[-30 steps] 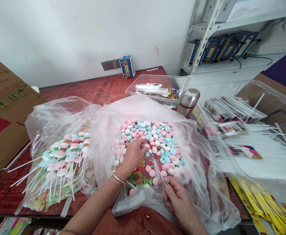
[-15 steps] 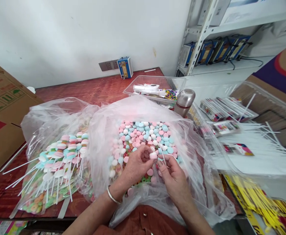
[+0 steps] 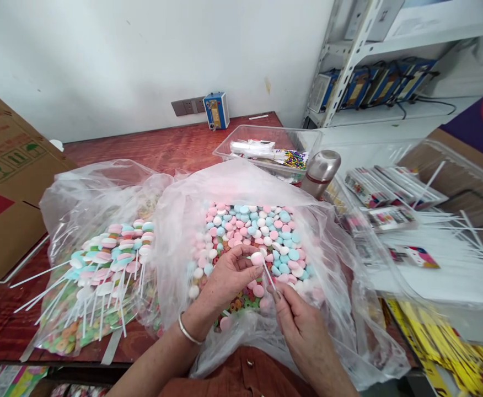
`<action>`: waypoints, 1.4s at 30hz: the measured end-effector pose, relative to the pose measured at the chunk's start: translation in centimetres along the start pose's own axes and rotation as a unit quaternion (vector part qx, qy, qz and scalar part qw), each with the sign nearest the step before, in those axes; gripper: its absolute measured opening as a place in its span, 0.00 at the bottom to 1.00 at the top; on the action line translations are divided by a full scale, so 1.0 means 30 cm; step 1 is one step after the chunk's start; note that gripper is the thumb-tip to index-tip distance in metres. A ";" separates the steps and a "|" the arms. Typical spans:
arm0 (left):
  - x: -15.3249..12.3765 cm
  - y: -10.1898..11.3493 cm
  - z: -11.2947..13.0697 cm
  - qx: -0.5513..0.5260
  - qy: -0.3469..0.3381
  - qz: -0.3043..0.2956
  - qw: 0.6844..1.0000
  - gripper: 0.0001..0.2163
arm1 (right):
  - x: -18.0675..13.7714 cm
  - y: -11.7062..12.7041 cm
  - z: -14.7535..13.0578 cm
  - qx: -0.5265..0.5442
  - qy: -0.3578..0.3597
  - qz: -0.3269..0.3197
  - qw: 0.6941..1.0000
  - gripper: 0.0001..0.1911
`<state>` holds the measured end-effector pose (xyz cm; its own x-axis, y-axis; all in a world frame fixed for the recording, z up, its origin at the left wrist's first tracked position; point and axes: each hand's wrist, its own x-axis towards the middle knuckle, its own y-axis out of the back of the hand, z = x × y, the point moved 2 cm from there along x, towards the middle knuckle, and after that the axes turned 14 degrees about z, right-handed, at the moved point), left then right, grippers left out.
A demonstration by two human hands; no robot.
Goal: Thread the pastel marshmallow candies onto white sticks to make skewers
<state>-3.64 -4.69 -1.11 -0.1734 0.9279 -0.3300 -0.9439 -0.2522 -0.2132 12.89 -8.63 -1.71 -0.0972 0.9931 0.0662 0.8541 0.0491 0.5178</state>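
Note:
Between the thumb and fingers of my left hand [image 3: 231,275] is a pink and white candy [image 3: 257,258]. My right hand [image 3: 297,309] pinches a thin white stick [image 3: 269,274] near its lower end, and the stick's upper tip meets the candy. Both hands are over an opened clear plastic bag [image 3: 175,220] full of loose pink, blue and white candies [image 3: 241,223], with ring-shaped candies [image 3: 243,298] among them. To the left, several finished-looking candy sticks [image 3: 113,253] lie stacked on another plastic bag [image 3: 63,193], their white sticks pointing toward me.
A clear tub [image 3: 241,135] and a steel thermos [image 3: 321,171] stand behind the bag. On the right, a clear bin [image 3: 369,259] holds white sticks [image 3: 440,226] and printed packets. A cardboard box [image 3: 14,182] borders the left side; yellow strips [image 3: 444,336] lie at lower right.
My right hand has moved down, and the stick now slants up to the candy held in my left hand. The camera view has shifted slightly.

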 end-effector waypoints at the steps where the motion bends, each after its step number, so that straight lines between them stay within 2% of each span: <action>1: -0.001 0.000 0.001 -0.004 0.004 0.000 1.000 0.18 | 0.001 0.000 -0.002 0.000 -0.001 0.000 1.000 0.14; 8: 0.018 0.020 -0.011 -0.037 -0.005 0.046 0.998 0.17 | -0.013 0.001 -0.015 0.001 0.041 0.009 0.999 0.15; 18: 0.017 0.025 -0.019 -0.055 -0.015 0.038 0.998 0.15 | -0.011 -0.002 -0.031 0.014 0.062 0.029 0.998 0.13; 20: 0.020 0.028 -0.018 -0.063 -0.011 0.050 0.997 0.15 | -0.010 0.015 -0.037 0.037 0.085 0.061 0.994 0.12; 24: 0.024 0.032 -0.017 -0.084 0.032 0.063 0.994 0.17 | -0.026 0.078 -0.032 0.047 0.150 0.181 0.971 0.05; 27: 0.022 0.025 -0.022 -0.103 0.070 0.059 0.990 0.18 | -0.053 0.096 -0.020 0.016 0.184 0.248 0.951 0.07; 32: 0.021 0.008 -0.029 -0.120 0.085 0.064 0.987 0.19 | -0.082 0.038 -0.022 0.066 0.239 0.235 0.940 0.10; 34: 0.021 0.005 -0.025 -0.125 0.084 0.071 0.986 0.19 | -0.087 0.022 -0.024 0.054 0.243 0.253 0.935 0.11; 38: 0.016 0.004 -0.014 -0.130 0.078 0.081 0.985 0.19 | -0.085 0.026 -0.028 0.037 0.260 0.260 0.929 0.12; 42: 0.006 -0.004 -0.005 -0.115 0.073 0.080 0.987 0.20 | -0.071 0.043 -0.030 0.027 0.272 0.232 0.933 0.12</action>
<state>-3.52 -4.53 -1.27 -0.2568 0.8256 -0.5025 -0.8161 -0.4637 -0.3448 13.75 -10.78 -0.41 0.0573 0.7078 0.7041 0.8914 -0.3539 0.2832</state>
